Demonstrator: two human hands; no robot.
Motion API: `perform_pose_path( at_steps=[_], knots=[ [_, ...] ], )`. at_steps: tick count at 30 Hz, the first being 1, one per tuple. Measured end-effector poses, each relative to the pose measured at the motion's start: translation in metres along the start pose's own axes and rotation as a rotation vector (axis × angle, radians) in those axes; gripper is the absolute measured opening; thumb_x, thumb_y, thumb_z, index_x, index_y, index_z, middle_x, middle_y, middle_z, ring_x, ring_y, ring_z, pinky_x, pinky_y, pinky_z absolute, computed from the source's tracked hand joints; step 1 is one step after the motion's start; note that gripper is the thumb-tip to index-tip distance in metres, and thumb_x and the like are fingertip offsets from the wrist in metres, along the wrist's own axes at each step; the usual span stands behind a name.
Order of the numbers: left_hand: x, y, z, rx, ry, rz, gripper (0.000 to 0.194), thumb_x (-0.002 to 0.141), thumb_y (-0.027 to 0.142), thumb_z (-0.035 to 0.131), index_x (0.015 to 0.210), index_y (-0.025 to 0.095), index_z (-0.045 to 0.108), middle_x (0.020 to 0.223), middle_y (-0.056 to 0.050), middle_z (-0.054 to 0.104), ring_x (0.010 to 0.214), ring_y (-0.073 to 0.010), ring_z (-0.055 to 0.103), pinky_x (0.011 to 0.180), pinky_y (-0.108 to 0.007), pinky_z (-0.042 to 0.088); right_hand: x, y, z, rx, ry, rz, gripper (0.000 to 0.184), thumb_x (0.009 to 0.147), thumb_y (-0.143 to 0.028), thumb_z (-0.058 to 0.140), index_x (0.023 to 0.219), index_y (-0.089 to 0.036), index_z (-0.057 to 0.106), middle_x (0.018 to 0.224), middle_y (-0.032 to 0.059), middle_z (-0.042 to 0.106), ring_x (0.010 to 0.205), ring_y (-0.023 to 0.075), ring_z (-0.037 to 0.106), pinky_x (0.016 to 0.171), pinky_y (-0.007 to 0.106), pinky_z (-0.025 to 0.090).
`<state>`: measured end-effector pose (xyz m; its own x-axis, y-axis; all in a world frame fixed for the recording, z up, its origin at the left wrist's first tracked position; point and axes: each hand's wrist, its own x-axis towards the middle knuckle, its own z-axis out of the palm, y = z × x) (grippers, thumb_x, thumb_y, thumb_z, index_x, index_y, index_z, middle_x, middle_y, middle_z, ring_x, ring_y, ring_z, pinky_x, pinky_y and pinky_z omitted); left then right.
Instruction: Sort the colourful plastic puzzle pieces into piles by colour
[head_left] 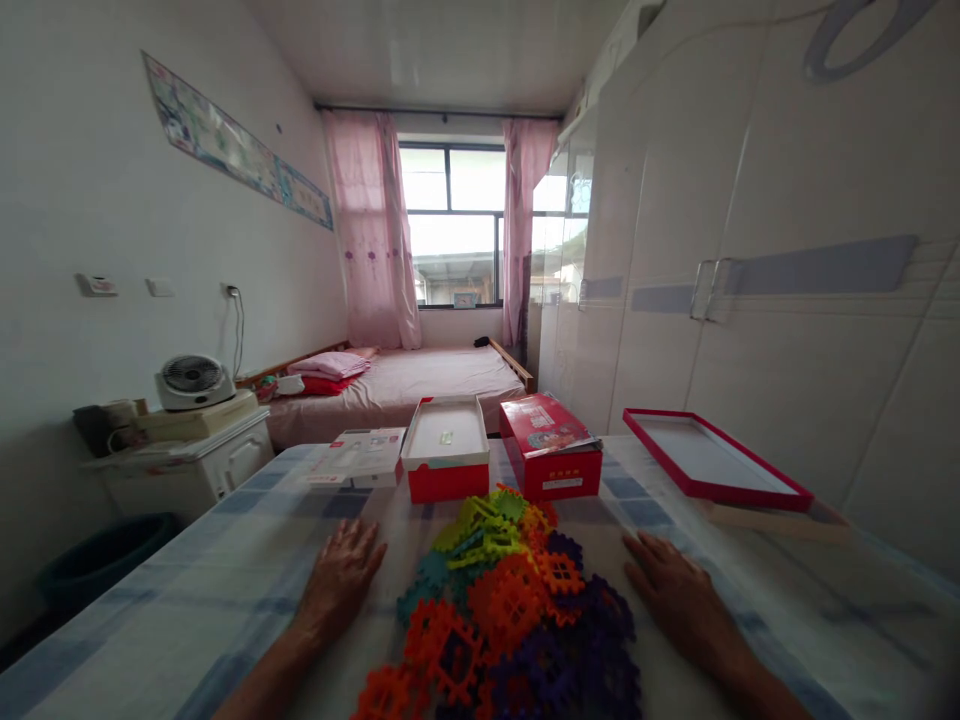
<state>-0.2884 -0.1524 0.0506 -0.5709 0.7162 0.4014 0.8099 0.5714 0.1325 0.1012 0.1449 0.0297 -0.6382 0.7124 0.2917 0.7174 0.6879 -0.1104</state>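
Palms down, you sit or stand at a table [187, 610] spread with a blue-and-white checked cloth, seen in the head view, with a heap of notched plastic pieces [514, 595] between your hands. Your left hand [341, 565] lies beside the heap on one side, your right hand [675, 590] on the other; the fingers of both are extended and loosely spread, released, grasping nothing.

Yellow-green pieces [480, 530] top the far end of the pile, teal pieces [426, 585] edge its left, orange pieces [514, 590] run through the middle and near left, and purple pieces [607, 610] crowd the right. Just beyond stand an open box [448, 484] with a red front and a red carton [559, 472]; a flat white box [360, 455] lies to their left, a red-rimmed tray or lid [795, 496] to the right.

The step in hand appears to be a pause at the ready, with no piece held. Any next move on the heap would call for bringing a hand inward and pinching one piece by its edge; the overlapping notches could snag neighbors, so a gentle, separating lift seems wise. Whether any pieces are interlocked, you cannot tell from here.
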Motion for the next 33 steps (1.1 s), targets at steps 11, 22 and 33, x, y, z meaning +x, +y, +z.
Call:
perform_pose_path(
  at_steps=[11,22,33],
  knots=[
    [-0.057,0.091,-0.035,-0.534,-0.394,0.349,0.110,0.054,0.047,0.077,0.144,0.034,0.014,0.153,-0.007,0.014,0.137,-0.0330,0.019,0.108,-0.048,0.028,-0.036,-0.067,-0.072,0.556,-0.379,-0.329,0.108,0.058,-0.055,0.073,0.145,-0.026,0.015,0.152,0.0070,0.016,0.137,0.0261,0.019,0.110,0.038,0.024],
    [-0.049,0.127,-0.018,-0.505,-0.226,0.282,0.110,0.045,0.045,0.080,0.141,0.023,0.031,0.142,-0.016,0.037,0.125,-0.0365,0.040,0.102,-0.050,0.035,-0.028,-0.126,-0.063,0.529,-0.114,-0.409,0.074,0.062,-0.027,0.065,0.133,-0.023,0.045,0.137,0.0097,0.044,0.124,0.0268,0.042,0.103,0.041,0.033],
    [-0.035,0.142,-0.046,-0.605,-0.217,0.179,0.034,0.078,0.036,0.051,0.106,0.019,0.063,0.105,-0.008,0.066,0.093,-0.0238,0.062,0.082,-0.034,0.048,0.017,-0.188,-0.089,0.605,-0.043,-0.525,0.062,0.072,-0.022,0.062,0.131,-0.024,0.045,0.133,0.0079,0.046,0.123,0.0241,0.041,0.101,0.042,0.034]
  ],
)
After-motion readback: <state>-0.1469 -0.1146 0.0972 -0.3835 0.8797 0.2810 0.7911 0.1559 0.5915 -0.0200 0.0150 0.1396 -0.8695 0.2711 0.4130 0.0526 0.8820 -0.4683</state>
